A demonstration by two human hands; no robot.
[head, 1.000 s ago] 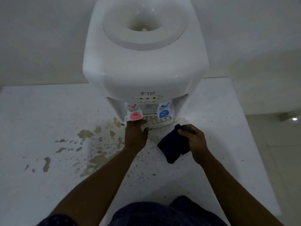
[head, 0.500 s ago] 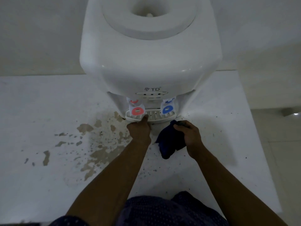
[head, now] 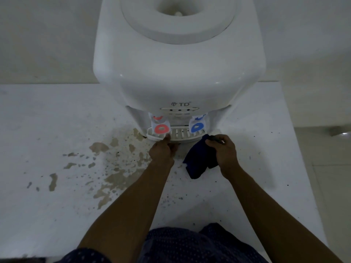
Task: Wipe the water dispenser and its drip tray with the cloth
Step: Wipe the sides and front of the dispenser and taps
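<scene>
A white tabletop water dispenser (head: 176,73) stands at the back of a white table (head: 57,120), with a red tap (head: 161,129) and a blue tap (head: 197,127) above its slotted white drip tray (head: 182,134). My left hand (head: 163,150) grips the tray's front edge at its left part, thumb on the rim below the red tap. My right hand (head: 223,151) holds a dark blue cloth (head: 197,162) bunched just in front of the tray's right end; the cloth hangs down onto the table.
Brown patches of worn or stained surface (head: 117,168) spread over the table left of my left arm. The table's right edge (head: 296,149) drops to a tiled floor. A wall rises behind the dispenser.
Both hands have moved forward to the drip tray. My left thumb now rests on the tray rim, and the cloth has come up close to the tray's right end.
</scene>
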